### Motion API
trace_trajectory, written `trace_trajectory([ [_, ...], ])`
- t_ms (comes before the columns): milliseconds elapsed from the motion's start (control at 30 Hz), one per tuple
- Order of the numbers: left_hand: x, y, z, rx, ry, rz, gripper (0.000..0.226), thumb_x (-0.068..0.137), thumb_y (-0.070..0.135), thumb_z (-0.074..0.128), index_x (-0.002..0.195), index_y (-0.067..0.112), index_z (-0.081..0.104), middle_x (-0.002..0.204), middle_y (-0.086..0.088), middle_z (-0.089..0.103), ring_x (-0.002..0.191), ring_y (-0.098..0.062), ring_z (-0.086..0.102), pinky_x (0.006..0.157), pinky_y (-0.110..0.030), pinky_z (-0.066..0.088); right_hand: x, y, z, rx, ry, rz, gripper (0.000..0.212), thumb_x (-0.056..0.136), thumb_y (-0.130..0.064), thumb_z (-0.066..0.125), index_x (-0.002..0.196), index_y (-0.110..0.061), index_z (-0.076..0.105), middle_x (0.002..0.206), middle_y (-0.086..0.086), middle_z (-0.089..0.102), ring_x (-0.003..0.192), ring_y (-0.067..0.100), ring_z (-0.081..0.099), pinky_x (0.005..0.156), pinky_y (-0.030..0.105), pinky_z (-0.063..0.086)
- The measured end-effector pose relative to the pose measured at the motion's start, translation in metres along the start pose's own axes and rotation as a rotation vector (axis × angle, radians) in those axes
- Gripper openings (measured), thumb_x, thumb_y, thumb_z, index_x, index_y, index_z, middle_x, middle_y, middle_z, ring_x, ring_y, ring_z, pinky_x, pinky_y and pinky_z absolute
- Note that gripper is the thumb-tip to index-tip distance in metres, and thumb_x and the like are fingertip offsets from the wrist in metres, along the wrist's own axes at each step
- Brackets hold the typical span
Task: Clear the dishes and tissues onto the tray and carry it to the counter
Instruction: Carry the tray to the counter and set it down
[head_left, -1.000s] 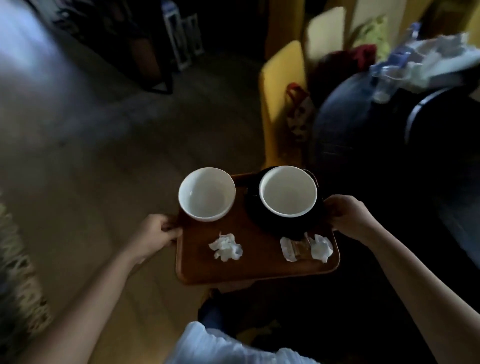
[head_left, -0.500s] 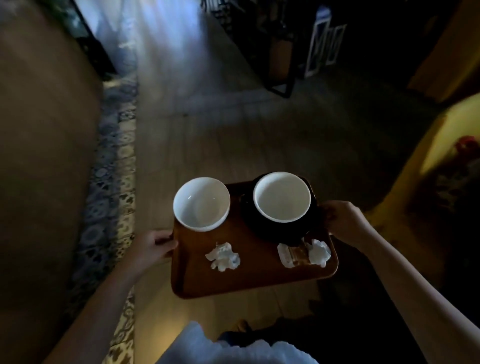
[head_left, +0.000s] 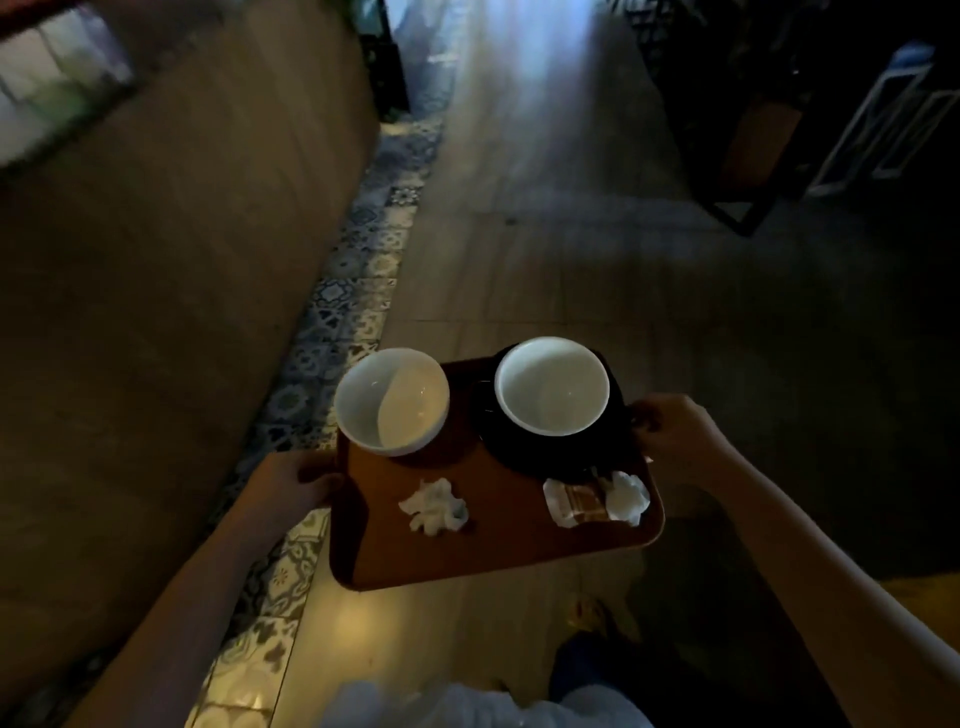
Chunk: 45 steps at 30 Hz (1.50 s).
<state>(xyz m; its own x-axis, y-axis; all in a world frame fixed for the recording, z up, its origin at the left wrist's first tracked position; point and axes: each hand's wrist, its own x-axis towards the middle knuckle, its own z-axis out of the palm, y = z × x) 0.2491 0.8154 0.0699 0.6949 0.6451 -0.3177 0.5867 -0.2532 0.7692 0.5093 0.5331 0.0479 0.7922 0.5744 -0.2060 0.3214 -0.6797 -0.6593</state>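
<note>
Both hands, left (head_left: 291, 480) and right (head_left: 675, 434), grip the brown tray (head_left: 498, 540) over the floor; on it sit two white bowls (head_left: 392, 400), crumpled tissues (head_left: 434, 506), possibly a wrapper.

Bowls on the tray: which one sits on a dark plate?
The bowl nearer the right hand sits on the dark plate. The other bowl, by the left hand, rests directly on the tray.

Bare forearms (head_left: 197, 587) — pale top (head_left: 467, 706), dark trousers (head_left: 587, 670)
</note>
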Motion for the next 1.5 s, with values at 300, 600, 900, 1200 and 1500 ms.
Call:
trace_trajectory([
  [300,0.004,0.023,0.025,-0.188,0.168,-0.091,0.017,0.085,0.004,0.06,0.098,0.011,0.068,0.079,0.006,0.07,0.07,-0.006,0.067,0.062,-0.019,0.05,0.111,-0.021,-0.037,-0.109,-0.172,-0.232,0.02,0.081,-0.005,0.063,0.099,-0.008,0.069,0.092,0.007,0.069,0.08,0.014,0.059,0.074,0.029,0.048],
  [600,0.009,0.027,0.04,-0.297,0.385,-0.201,0.036,0.082,-0.003,0.058,0.075,0.03,0.068,0.061,0.022,0.07,0.063,0.002,0.067,0.052,-0.013,0.048,0.184,-0.064,-0.042,-0.144,-0.293,-0.452,0.019,0.08,0.003,0.056,0.093,0.002,0.069,0.086,0.016,0.069,0.085,0.031,0.065,0.08,0.042,0.051],
  [900,0.043,-0.001,0.001,-0.384,0.591,-0.32,0.044,0.081,-0.007,0.059,0.063,0.032,0.071,0.06,0.008,0.072,0.06,-0.012,0.068,0.061,-0.029,0.051,0.254,-0.136,0.017,-0.128,-0.423,-0.518,0.009,0.079,0.007,0.057,0.073,0.012,0.062,0.063,0.011,0.052,0.061,0.017,0.049,0.062,0.027,0.037],
  [1200,0.106,-0.022,-0.098,-0.378,0.668,-0.375,0.029,0.081,-0.005,0.06,0.076,0.022,0.069,0.055,0.018,0.069,0.064,-0.004,0.064,0.056,-0.022,0.048,0.338,-0.252,0.088,-0.133,-0.474,-0.611,0.012,0.078,0.009,0.053,0.074,0.01,0.065,0.066,0.02,0.061,0.063,0.019,0.054,0.055,0.024,0.04],
  [1500,0.175,-0.042,-0.18,-0.387,0.764,-0.495,0.024,0.082,-0.005,0.059,0.095,0.013,0.069,0.056,0.019,0.069,0.069,-0.008,0.063,0.06,-0.026,0.05,0.433,-0.347,0.158,-0.125,-0.534,-0.72,0.015,0.077,0.013,0.048,0.081,0.024,0.057,0.08,0.043,0.059,0.062,0.036,0.056,0.053,0.031,0.037],
])
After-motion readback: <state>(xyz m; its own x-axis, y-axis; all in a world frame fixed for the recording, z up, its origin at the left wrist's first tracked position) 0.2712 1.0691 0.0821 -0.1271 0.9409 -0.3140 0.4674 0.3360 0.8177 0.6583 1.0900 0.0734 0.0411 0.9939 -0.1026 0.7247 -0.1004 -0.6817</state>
